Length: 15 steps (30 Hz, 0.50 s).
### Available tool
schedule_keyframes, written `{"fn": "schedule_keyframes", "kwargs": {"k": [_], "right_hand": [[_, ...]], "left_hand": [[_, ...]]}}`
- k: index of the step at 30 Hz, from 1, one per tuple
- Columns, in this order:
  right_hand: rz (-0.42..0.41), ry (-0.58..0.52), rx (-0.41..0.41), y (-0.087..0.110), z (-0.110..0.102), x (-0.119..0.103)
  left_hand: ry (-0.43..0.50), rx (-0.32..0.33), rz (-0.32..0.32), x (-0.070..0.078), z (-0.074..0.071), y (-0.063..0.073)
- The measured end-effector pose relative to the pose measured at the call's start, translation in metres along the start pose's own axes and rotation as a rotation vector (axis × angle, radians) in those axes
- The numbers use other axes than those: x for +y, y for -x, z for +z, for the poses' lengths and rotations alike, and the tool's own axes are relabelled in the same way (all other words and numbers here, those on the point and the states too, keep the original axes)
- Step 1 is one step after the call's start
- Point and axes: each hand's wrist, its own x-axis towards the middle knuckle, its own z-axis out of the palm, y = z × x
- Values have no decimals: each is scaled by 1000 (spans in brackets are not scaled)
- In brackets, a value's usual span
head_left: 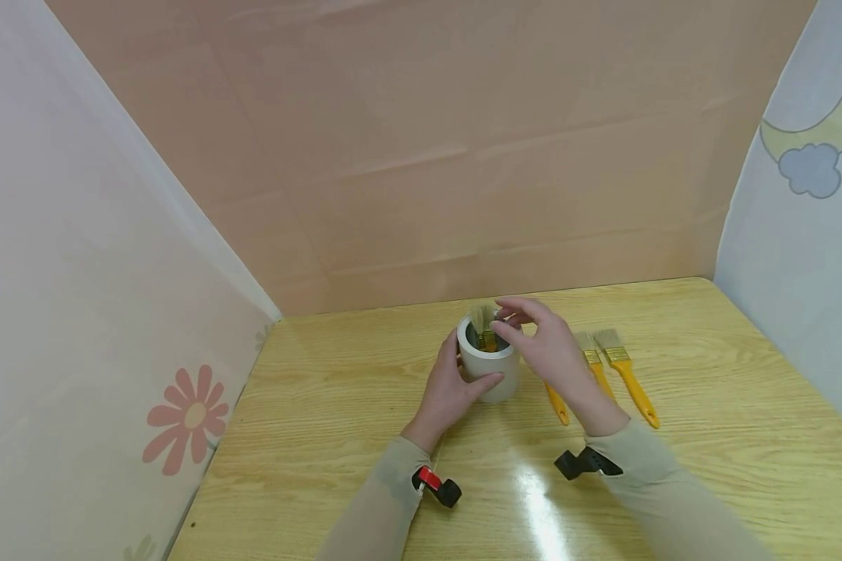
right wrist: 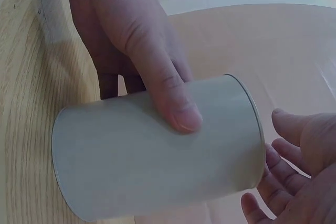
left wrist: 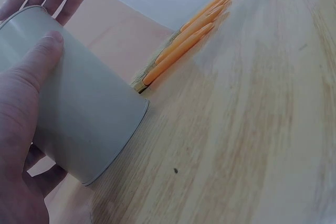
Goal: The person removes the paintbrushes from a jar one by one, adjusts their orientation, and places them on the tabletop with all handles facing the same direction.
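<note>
Left hand (head_left: 452, 396): clamped round can (head_left: 493, 365) | Right hand (head_left: 550, 347): fingers apart, at rim | Inside: brush (head_left: 481, 318), bristles up | 3 loose brushes (head_left: 631, 382) rightward on worktop (head_left: 337, 405) | Risk: can may tip if right hand knocks rim while left grip slackens

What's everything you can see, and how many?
Table: one, pale wood, underneath.
Loose brushes: three, orange handles, pale bristles, on the table.
Container: one, off-white, left of them.
Inner brush: at least one, pale-bristled, inside the container.
Backdrop: one, pinkish-brown, behind.
Walls: two, white, either side.
Big flower: one, pink, left wall.
Moon: one, yellow, right wall.
Cloud: one, blue-grey, right wall.
Wrist devices: two, black, one partly red, by the sleeves.
Sleeves: two, beige, lower head view.
Left hand: one, bare, gripping the container.
Right hand: one, bare, at the container's top.
</note>
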Motion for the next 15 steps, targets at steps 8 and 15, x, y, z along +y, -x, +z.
{"fn": "schedule_keyframes", "kwargs": {"k": [8,15], "right_hand": [[-39,45,16,-5,14,-7],[-74,103,20,-9,25,-7]], "left_hand": [[2,-8,4,1,-1,0],[0,-13,3,3,-2,1]]}}
